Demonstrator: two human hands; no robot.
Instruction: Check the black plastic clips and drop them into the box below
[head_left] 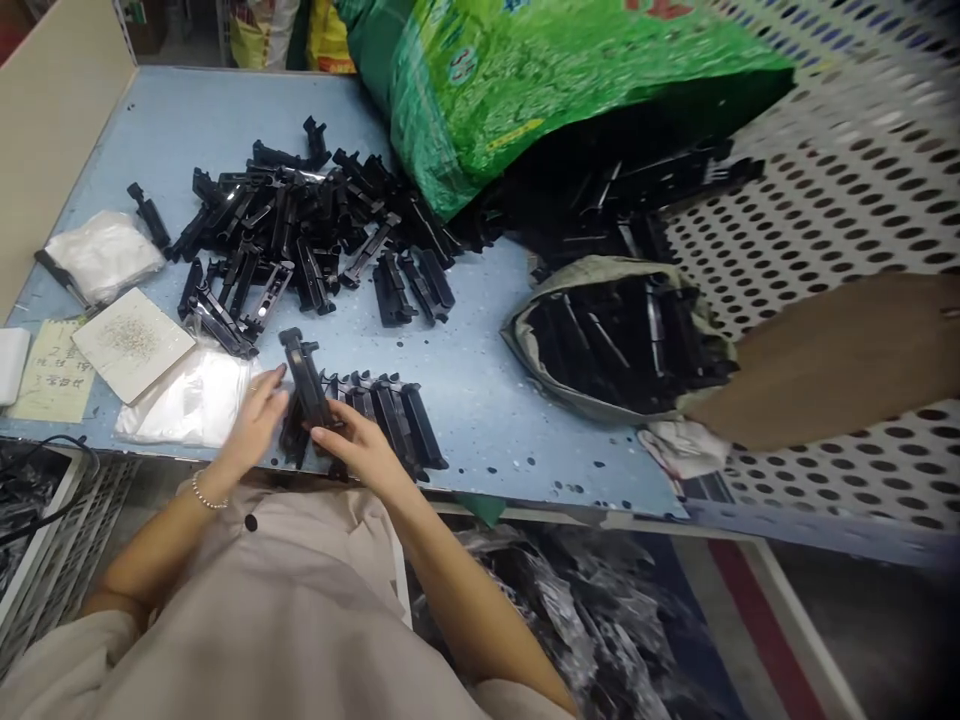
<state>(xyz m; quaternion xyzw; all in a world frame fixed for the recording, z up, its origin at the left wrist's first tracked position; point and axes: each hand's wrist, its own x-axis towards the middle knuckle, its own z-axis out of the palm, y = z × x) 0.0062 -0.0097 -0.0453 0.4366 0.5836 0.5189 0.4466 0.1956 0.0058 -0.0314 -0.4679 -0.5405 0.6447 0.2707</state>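
Observation:
My right hand (361, 445) grips the lower end of a long black plastic part (306, 375), its thumb and fingers closed around it. The part is tilted, its far end raised above the blue table. To its left, my left hand (255, 418) holds nothing; its fingers are apart and point towards the part. Just right of my right hand lies a row of similar black parts (405, 425), side by side near the table edge. Some dark parts beneath the held one are partly hidden by it and my hands.
A heap of black parts (285, 215) covers the table's middle. Behind, a green sack (465, 110) spills more parts; a cloth bag (525, 350) of them stands right. At left are a white tile with tiny grains (135, 345), clear plastic bags (187, 400) and a yellow note (52, 375).

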